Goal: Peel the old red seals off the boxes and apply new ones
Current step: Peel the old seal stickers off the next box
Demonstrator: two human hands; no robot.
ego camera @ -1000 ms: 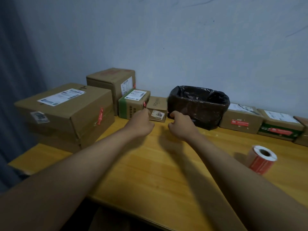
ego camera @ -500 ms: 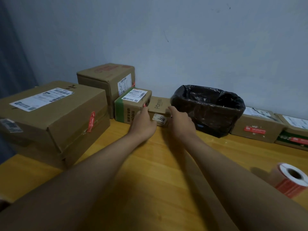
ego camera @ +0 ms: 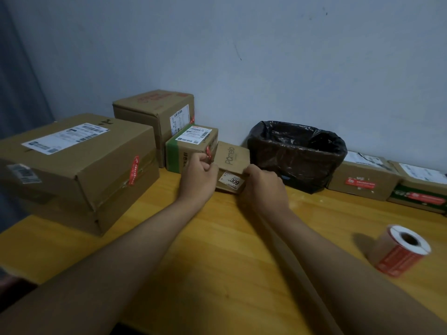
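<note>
We have both hands on the small brown box (ego camera: 231,163) printed "Pomelo", which sits tilted at the back of the wooden table (ego camera: 217,250), its rear edge raised, between the green-banded box (ego camera: 188,151) and the bin lined with a black bag (ego camera: 297,153). Our left hand (ego camera: 198,175) is curled at the small box's left edge, fingertips pinched at a red seal (ego camera: 209,154) that sits where this box meets the green-banded one; we cannot tell which of the two boxes that seal belongs to. Our right hand (ego camera: 262,187) grips the small box's right front corner, thumb on the top face and fingers wrapped down the side, beside a white sticker (ego camera: 231,181) reading "600" upside down. To the left stands a large carton (ego camera: 79,170) with a shipping label on top and a red seal (ego camera: 133,170) across its taped seam, and behind it a taller carton (ego camera: 154,112) against the wall with a bit of red at its right edge. Right of the bin, two flat boxes lie in a row: one (ego camera: 362,180) with a red seal on its front, the next (ego camera: 420,189) with a red seal over a dark green band. A roll of new red seals (ego camera: 400,250) lies on its side near the table's right edge, well apart from both hands.
</note>
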